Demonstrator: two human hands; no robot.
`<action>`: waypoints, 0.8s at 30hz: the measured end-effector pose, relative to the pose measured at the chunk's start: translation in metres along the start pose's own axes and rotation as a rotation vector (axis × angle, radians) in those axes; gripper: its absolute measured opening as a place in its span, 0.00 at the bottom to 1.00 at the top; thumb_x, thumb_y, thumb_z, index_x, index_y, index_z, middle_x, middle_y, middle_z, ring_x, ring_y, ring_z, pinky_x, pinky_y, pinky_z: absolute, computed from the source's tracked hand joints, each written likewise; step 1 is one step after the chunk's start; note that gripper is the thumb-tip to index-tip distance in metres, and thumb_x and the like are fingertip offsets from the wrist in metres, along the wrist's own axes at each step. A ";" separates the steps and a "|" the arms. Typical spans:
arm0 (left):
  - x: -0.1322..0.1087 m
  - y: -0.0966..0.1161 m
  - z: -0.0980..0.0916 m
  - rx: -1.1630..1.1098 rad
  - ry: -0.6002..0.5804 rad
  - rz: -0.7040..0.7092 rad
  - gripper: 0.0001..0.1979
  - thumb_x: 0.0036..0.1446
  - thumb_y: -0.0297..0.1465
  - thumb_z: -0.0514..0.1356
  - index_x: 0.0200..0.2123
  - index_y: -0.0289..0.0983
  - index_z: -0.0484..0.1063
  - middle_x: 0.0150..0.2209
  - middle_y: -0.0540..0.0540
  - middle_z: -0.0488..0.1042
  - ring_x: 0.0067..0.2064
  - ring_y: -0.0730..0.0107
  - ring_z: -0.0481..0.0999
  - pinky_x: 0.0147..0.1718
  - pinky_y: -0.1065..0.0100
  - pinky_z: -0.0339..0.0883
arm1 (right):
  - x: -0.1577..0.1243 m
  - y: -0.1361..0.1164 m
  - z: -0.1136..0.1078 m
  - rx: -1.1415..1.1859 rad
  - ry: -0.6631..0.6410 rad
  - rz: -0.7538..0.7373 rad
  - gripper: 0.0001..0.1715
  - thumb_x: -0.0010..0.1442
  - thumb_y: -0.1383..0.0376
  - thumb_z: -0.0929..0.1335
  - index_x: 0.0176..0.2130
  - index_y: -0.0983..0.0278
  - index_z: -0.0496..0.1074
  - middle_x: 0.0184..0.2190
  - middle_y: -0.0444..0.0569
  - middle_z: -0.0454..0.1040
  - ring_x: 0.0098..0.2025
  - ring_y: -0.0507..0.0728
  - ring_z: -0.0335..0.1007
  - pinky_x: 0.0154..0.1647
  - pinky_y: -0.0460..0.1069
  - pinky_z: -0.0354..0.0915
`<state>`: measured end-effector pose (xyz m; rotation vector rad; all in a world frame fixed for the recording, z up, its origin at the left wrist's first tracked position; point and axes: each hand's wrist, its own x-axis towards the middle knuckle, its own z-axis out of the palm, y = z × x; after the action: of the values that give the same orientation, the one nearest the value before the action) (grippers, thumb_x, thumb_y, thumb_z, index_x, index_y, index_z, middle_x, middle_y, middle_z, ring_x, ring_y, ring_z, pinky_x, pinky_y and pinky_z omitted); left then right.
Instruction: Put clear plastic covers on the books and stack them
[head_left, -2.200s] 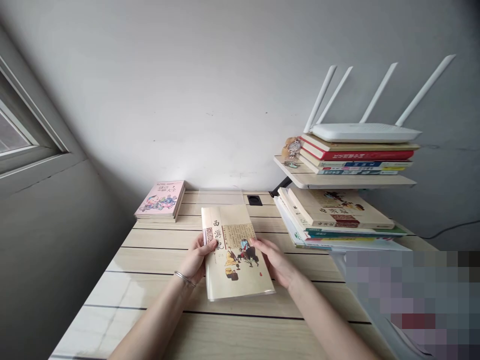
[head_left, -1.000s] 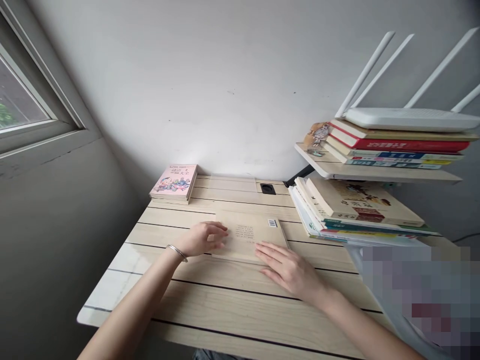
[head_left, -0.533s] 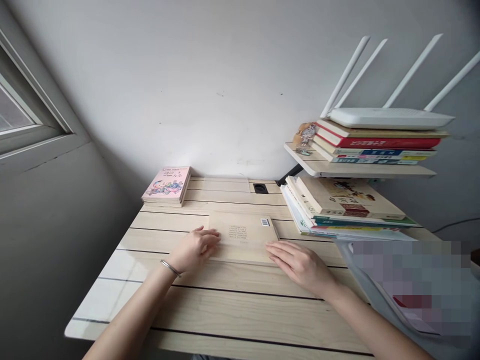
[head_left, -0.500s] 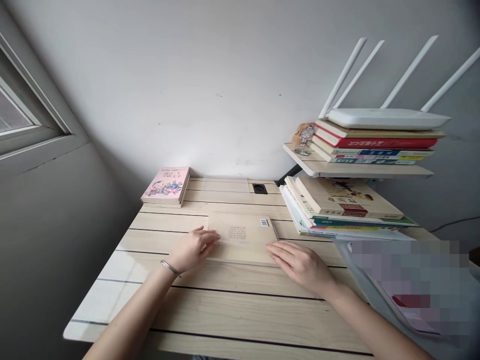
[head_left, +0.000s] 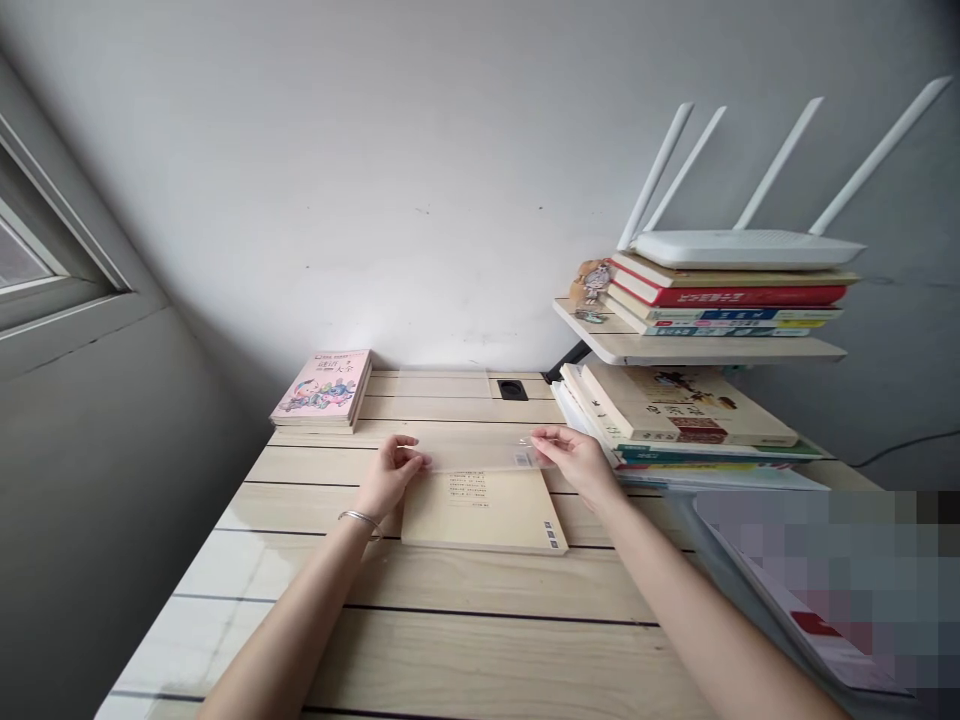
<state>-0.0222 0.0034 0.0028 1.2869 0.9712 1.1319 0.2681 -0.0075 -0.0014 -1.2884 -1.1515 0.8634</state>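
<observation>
I see a cream book (head_left: 472,522), its sleeve (head_left: 466,448) clear. Black lines stripe the pale bench (head_left: 480,660); the far-left book (head_left: 322,388) is pink.

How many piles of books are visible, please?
3: a pink-topped pile at far left on the desk, a second pile on the raised shelf under the router, and a third pile beneath that shelf. Pixelation at lower right may hide more.

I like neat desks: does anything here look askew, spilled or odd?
Mildly: the books below the shelf are stacked unevenly, their edges jutting at different angles. The wall bears small dark marks. I see no spill, and nothing odd about the cream book or the clear cover in the left hand and right hand.
</observation>
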 end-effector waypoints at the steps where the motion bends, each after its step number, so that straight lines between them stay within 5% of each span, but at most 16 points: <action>1: 0.001 -0.001 0.002 -0.018 0.022 -0.015 0.19 0.43 0.37 0.65 0.35 0.37 0.62 0.25 0.50 0.75 0.31 0.70 0.76 0.38 0.66 0.67 | -0.002 0.001 -0.001 0.007 -0.013 -0.002 0.24 0.40 0.51 0.73 0.32 0.66 0.74 0.24 0.47 0.73 0.25 0.52 0.69 0.28 0.50 0.70; 8: 0.002 -0.001 0.012 -0.019 0.143 -0.046 0.20 0.42 0.39 0.65 0.34 0.36 0.62 0.21 0.53 0.72 0.25 0.72 0.74 0.30 0.68 0.69 | -0.014 0.004 -0.007 -0.076 -0.199 -0.248 0.18 0.45 0.58 0.73 0.36 0.62 0.74 0.43 0.52 0.68 0.33 0.52 0.69 0.33 0.49 0.70; 17: -0.007 0.013 0.015 -0.051 0.065 -0.026 0.21 0.44 0.28 0.62 0.44 0.34 0.66 0.34 0.44 0.78 0.26 0.76 0.72 0.30 0.70 0.68 | -0.019 0.008 -0.004 -0.122 -0.181 -0.307 0.14 0.51 0.57 0.70 0.38 0.61 0.74 0.41 0.51 0.70 0.38 0.54 0.69 0.37 0.50 0.70; 24: -0.007 0.012 0.011 -0.079 0.039 -0.051 0.21 0.43 0.30 0.64 0.43 0.33 0.66 0.32 0.43 0.79 0.27 0.73 0.74 0.33 0.68 0.67 | -0.020 0.013 0.002 -0.246 -0.094 -0.414 0.09 0.56 0.60 0.66 0.34 0.62 0.73 0.38 0.51 0.70 0.35 0.55 0.70 0.31 0.50 0.70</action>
<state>-0.0143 -0.0065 0.0147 1.1740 0.9732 1.1487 0.2632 -0.0244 -0.0177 -1.1516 -1.5688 0.4901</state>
